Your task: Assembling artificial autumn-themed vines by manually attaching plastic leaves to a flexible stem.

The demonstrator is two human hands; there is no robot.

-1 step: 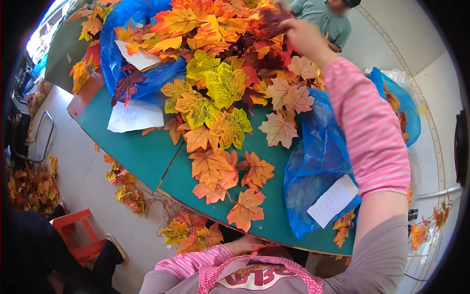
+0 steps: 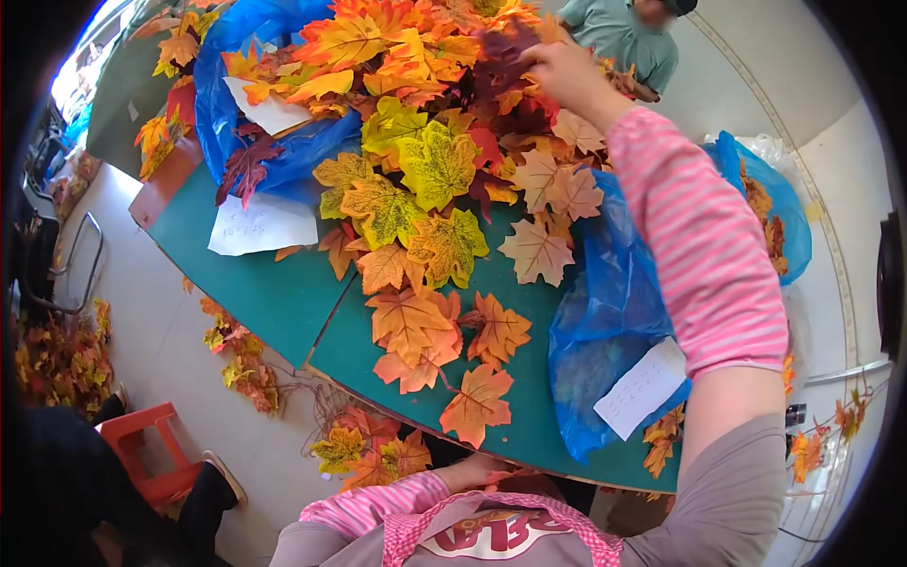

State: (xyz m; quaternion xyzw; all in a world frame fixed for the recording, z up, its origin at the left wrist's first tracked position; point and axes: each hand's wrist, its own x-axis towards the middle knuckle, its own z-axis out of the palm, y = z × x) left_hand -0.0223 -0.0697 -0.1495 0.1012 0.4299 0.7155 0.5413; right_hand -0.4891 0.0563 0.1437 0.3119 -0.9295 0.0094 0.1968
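My right hand [image 2: 567, 77] reaches to the far side of the table with its fingers closed on a dark red artificial maple leaf [image 2: 505, 59], slightly blurred. Under and beside it lies a heap of artificial maple leaves, with bright orange leaves [image 2: 350, 47], yellow-green leaves [image 2: 436, 168] and pale peach leaves [image 2: 537, 250]. A spray of orange leaves [image 2: 406, 323] trails from the heap toward me. Low at the table's near edge is my left hand [image 2: 470, 470], beside a bit of orange leaf; its fingers are hidden.
Blue plastic bags [image 2: 614, 312] flank the heap on the green table [image 2: 246, 288], with white paper slips [image 2: 642, 387] on them. A red stool [image 2: 156, 454] stands on the floor at left, near leaf bunches [image 2: 250, 373]. Another person [image 2: 619, 42] is at the far side.
My right hand has moved a little to the left, and the dark red leaf has shifted left and nearer with it. My left hand stays in place.
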